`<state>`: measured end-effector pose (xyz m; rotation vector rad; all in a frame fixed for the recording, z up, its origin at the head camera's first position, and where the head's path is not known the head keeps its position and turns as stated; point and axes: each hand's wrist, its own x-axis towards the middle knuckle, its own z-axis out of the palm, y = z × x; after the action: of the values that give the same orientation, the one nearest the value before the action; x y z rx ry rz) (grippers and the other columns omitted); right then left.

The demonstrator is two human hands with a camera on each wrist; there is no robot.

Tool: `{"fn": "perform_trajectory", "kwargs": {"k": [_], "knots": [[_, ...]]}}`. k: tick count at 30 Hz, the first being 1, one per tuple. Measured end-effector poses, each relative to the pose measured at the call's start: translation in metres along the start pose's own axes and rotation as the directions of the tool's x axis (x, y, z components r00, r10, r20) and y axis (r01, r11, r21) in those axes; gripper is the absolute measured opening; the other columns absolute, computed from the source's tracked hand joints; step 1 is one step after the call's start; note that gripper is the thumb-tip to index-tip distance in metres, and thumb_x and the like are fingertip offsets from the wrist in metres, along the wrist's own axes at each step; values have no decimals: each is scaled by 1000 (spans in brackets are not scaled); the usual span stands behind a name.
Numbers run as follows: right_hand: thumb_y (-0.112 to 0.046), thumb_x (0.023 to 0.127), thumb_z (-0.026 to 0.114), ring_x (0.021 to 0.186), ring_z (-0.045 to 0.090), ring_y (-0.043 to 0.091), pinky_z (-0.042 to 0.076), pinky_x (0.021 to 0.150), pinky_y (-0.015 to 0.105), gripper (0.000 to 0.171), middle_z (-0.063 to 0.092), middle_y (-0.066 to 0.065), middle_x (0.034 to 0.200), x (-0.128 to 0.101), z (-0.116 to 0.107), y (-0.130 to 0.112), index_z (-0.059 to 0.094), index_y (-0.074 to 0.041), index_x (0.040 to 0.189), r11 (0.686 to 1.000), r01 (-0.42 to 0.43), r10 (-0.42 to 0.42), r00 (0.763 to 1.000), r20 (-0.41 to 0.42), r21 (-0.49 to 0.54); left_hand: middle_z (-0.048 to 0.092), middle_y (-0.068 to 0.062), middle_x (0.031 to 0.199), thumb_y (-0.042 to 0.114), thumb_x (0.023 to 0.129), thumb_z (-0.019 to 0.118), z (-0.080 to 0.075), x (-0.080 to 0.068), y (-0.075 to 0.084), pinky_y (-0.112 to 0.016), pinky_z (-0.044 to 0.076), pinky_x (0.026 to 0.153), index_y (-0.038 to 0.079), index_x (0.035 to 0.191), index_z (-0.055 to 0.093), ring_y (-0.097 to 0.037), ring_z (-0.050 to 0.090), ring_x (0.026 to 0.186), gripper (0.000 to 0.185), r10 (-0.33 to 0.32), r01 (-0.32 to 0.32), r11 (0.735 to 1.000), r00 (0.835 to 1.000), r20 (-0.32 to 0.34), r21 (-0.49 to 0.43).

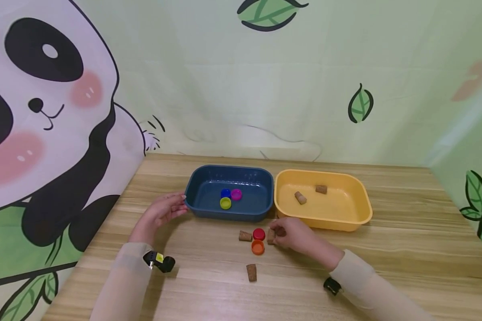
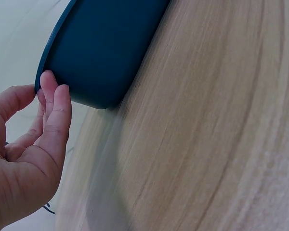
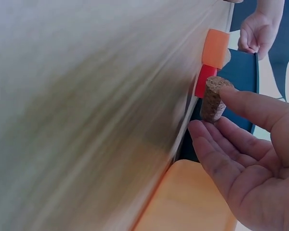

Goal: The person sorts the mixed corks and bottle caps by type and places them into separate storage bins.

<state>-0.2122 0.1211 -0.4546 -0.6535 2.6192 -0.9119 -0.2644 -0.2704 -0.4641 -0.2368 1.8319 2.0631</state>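
Note:
My left hand [image 1: 164, 211] is at the left end of the dark blue bin [image 1: 229, 215]; in the left wrist view its thumb and fingertips pinch the rim. Inside that bin lie a blue, a magenta and a yellow-green bottle cap [image 1: 225, 203]. With thumb and fingers my right hand [image 1: 293, 234] pinches a cork [image 3: 213, 103], just in front of the yellow bin [image 1: 325, 223]. Left of this cork, on the table, are a red cap [image 1: 259, 234], an orange cap [image 1: 258, 247] and another cork [image 1: 245, 236].
Two corks lie in the yellow bin, one of them a tilted cork [image 1: 300, 198]. Nearer the front, a single cork [image 1: 251, 272] is on the wooden table [image 1: 209, 285]. Both bins stand side by side before a printed cloth backdrop [image 1: 225, 89].

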Motion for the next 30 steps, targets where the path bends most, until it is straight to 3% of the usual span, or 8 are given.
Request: {"fn": "perform_trajectory", "kwargs": {"k": [11, 21, 30], "knots": [[2, 85, 75, 96, 72, 24, 64, 87, 39, 28, 75, 16, 103, -17, -7, 6, 69, 9, 112, 997, 55, -55, 998, 4, 60, 74, 5, 78, 7, 107, 49, 3, -3, 0, -18, 63, 72, 1, 119, 55, -5, 71, 73, 15, 0, 0, 998, 1000, 6, -60], [-2, 87, 76, 99, 73, 26, 63, 87, 38, 32, 75, 17, 107, -39, -24, 11, 68, 9, 116, 995, 31, -32, 999, 14, 98, 74, 4, 78, 8, 107, 50, 3, -2, 2, -18, 63, 72, 7, 109, 61, -5, 72, 73, 11, -8, 8, 998, 1000, 2, -56], [-1, 88, 74, 99, 73, 29, 64, 84, 35, 33, 74, 21, 107, -60, -36, 25, 66, 12, 118, 988, 23, -26, 999, 20, 152, 75, 4, 79, 9, 107, 49, 1, -3, 3, -19, 64, 74, 4, 113, 60, -6, 72, 73, 13, -10, 10, 999, 1000, 4, -46]]}}
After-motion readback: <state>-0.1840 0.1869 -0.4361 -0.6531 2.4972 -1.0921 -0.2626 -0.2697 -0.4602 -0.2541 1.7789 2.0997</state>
